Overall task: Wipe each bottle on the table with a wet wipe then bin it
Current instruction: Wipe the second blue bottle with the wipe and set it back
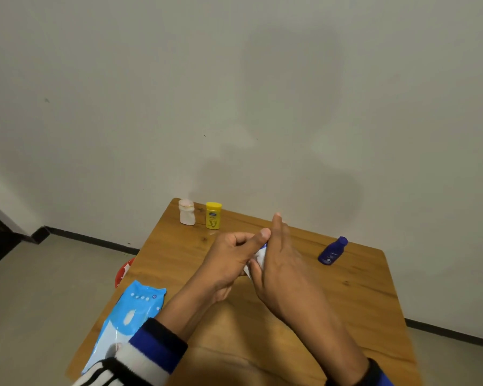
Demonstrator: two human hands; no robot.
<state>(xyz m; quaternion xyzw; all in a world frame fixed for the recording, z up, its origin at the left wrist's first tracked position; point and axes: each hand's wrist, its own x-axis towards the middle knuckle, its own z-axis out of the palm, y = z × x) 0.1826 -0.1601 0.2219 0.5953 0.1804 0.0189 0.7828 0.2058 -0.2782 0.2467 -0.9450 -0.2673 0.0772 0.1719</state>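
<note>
Over the middle of the wooden table (pixel 354 296), my left hand (pixel 232 257) is curled round a small bottle, which is hidden except for a blue sliver (pixel 266 244). My right hand (pixel 282 266) presses a white wet wipe (pixel 258 257) against that bottle, its thumb pinching the wipe from below. A white-pink bottle (pixel 186 212) and a yellow bottle (pixel 213 215) stand upright at the far left corner. A dark blue bottle (pixel 333 251) stands tilted at the right, apart from both hands.
A light blue wet-wipe pack (pixel 129 316) lies at the table's near left edge, partly under my left sleeve. A red bin (pixel 123 271) shows on the floor just past the left edge. A wall stands behind the table.
</note>
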